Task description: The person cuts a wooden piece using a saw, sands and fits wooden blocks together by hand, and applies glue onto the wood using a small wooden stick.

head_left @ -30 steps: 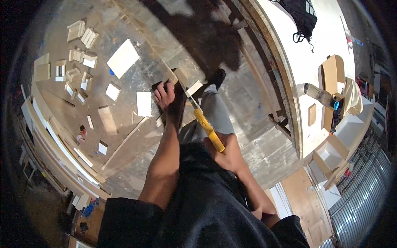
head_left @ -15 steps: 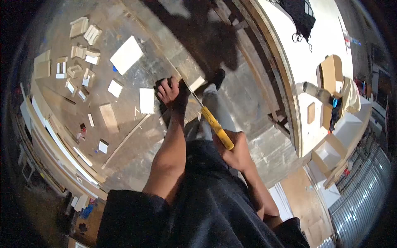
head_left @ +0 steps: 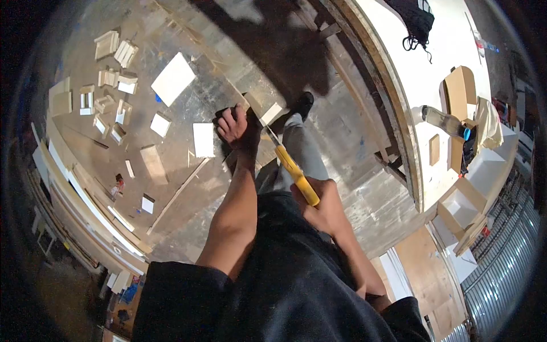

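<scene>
Left of the yellow-handled metal saw (head_left: 296, 174) clasped in the right hand (head_left: 322, 208), the left hand (head_left: 232, 126) curls, its hold unclear, and boxy pale-wood pieces (head_left: 125, 54) lie seemingly shaped already, but whether the pale rectangular block (head_left: 271, 113) just beyond the blade (head_left: 273, 135) is cut free cannot be told.

Black shirt with loose, short sleeves (head_left: 182, 293), light grey trousers (head_left: 305, 154) and a dark shoe (head_left: 305, 104).

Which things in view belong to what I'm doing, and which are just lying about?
In the job:
- yellow-handled saw, in the right hand
- apparently the wood beside the left hand

Seemingly just lying about:
- large white panel
- small wooden assemblies
- black cloth
</scene>
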Available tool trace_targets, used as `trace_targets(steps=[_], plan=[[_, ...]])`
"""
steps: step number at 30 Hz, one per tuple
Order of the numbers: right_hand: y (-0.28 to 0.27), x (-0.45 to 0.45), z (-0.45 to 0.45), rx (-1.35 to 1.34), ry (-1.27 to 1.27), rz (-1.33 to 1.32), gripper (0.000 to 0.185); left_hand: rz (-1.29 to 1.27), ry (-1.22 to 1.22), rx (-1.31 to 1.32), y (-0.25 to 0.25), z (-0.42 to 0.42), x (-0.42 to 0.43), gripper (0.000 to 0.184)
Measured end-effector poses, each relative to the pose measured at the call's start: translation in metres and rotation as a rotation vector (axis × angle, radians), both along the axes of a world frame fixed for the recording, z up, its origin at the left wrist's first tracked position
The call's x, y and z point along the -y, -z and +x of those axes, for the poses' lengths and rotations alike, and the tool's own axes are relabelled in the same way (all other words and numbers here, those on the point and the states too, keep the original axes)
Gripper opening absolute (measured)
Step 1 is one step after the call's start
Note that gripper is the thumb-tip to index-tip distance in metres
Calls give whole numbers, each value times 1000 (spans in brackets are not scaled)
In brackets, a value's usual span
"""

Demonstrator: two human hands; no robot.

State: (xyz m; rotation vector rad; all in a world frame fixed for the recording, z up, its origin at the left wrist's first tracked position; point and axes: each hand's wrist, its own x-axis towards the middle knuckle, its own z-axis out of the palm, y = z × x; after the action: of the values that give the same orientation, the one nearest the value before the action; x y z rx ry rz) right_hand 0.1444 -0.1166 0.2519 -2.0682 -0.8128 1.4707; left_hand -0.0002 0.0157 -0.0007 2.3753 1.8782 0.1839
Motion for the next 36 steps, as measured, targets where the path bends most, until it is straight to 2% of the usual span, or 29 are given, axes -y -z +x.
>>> trace_targets(steps=[5, 8, 10, 13, 16, 17, 21, 24, 26, 30, 32, 34, 36], plan=[[-22, 2, 6, -5, 35, 37, 21, -4, 2, 10, 2, 0, 1, 37], [3, 7, 6, -46, 55, 5, 18, -46, -8, -24, -8, 4, -1, 38], [-2, 11, 7, -16, 16, -8, 17, -19, -16, -17, -8, 3, 5, 38], [-2, 8, 8, 34, -37, 116, 19, 15, -6, 15, -3, 5, 0, 39], [9, 11, 4, -22, 88, 40, 22, -5, -9, 18, 1, 2, 2, 38], [12, 7, 8, 1, -10, 0, 21, -39, -6, -5, -1, 2, 2, 39], [-4, 1, 8, 25, -44, 40, 22, -52, -4, 4, 1, 1, -4, 40], [5, 8, 7, -45, 86, 81, 22, -20, 10, -17, -1, 2, 0, 40], [20, 7, 10, 29, -43, 34, 21, -40, 4, 31, -12, 5, 1, 37], [-18, 3, 14, -77, 69, 21, 21, 43, 24, -2, 3, 0, -2, 35], [-1, 12, 12, -62, 121, 19, 21, 20, 3, -7, 9, -1, 0, 35], [10, 6, 16, -36, 12, -1, 20, 19, 2, -13, 3, 2, -1, 34], [-1, 6, 18, -17, -44, 19, 19, 16, 8, -19, 5, 3, 1, 34]])
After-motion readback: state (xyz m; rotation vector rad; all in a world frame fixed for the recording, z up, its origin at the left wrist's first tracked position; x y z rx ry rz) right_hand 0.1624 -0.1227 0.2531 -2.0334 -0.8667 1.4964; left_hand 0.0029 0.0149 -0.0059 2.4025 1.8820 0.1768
